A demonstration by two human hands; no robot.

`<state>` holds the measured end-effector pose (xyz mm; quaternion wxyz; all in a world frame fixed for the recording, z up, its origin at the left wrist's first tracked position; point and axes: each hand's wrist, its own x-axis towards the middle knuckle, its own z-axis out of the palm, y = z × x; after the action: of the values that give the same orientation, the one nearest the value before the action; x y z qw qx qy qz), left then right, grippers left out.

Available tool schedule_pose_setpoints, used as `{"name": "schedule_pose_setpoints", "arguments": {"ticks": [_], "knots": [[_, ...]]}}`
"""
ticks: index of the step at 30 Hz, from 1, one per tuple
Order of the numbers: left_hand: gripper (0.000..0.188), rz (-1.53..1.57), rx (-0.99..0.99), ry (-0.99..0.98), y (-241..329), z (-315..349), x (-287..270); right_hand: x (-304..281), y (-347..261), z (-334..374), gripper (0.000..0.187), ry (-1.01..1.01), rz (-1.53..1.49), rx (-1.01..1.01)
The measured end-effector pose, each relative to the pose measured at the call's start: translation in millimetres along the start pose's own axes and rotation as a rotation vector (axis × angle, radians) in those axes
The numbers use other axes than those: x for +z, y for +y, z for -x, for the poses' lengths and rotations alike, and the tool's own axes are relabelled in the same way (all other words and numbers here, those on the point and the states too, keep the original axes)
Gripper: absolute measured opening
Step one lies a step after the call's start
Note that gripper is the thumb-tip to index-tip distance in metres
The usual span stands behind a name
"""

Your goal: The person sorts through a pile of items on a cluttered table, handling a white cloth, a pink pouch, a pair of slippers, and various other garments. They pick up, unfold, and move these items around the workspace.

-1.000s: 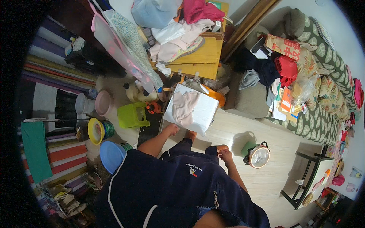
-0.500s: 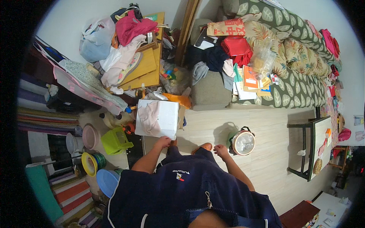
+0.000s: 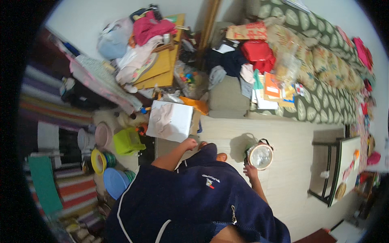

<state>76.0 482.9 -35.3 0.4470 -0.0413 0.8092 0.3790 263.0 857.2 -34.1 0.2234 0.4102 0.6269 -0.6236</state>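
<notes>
The right hand (image 3: 251,171) has its fingers at the near-left rim of the bin (image 3: 272,158), which stands on the floor (image 3: 291,133); I cannot tell if they touch it, or are apart or together. The left hand (image 3: 189,144) is just nearer than the box (image 3: 184,120), its fingers' state unclear; the cloth (image 3: 163,120) lies beyond them, leftward.

There are one left hand (image 3: 189,144), one right hand (image 3: 251,171), two feet (image 3: 221,157), one white box (image 3: 183,121) with one pink cloth (image 3: 162,120) on it, one round container (image 3: 260,157), one green stool (image 3: 126,141), one pink basin (image 3: 103,135), one yellow basin (image 3: 98,161), one blue basin (image 3: 117,182), one sofa (image 3: 229,99) and one paper bag (image 3: 246,31)
</notes>
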Motion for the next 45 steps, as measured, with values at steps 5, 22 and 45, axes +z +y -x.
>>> {"name": "schedule_pose_setpoints", "arguments": {"ticks": [5, 22, 45], "knots": [[0.028, 0.000, 0.067, 0.027, -7, -24, -3, 6, 24, 15, 0.031, -0.065, 0.152, -0.039], [0.028, 0.051, 0.080, 0.253, 27, -92, -135, 36, -150, -140, 0.025, -0.119, 0.051, 0.017], [0.019, 0.482, -0.004, 0.401, -3, -90, -87, 47, -339, -260, 0.026, -0.291, 0.581, -0.242]]}}
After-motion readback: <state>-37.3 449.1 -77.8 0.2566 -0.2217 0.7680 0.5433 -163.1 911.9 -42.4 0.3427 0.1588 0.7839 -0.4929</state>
